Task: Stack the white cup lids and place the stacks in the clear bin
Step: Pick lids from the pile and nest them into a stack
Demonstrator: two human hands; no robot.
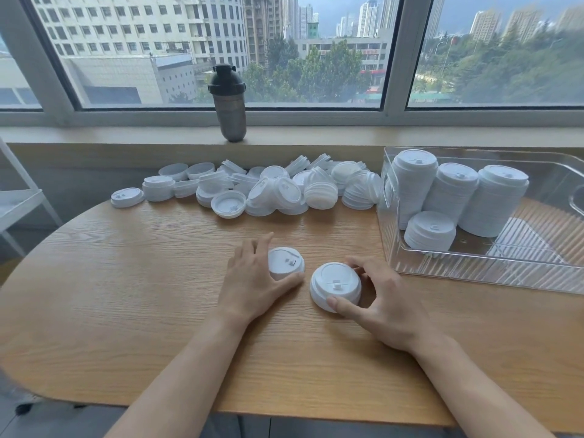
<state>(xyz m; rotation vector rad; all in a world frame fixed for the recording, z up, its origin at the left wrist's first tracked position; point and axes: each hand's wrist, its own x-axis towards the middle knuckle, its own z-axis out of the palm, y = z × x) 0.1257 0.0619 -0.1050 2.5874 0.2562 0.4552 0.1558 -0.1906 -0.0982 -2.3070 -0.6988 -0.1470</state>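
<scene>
Left hand (252, 276) grips one short lid stack (286, 263), right hand (384, 300) pinches another (335, 286) mid-counter; joining them off-centre likely tips or jams the lids.

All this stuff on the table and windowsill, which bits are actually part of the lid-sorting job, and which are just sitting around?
Part of the job:
- lid under the left hand
- lid held by the right hand
- loose pile of white lids at the table's far edge
- clear bin with four stacks already inside

Just lying about:
- dark shaker bottle on the windowsill
- white shelf at far left
</scene>
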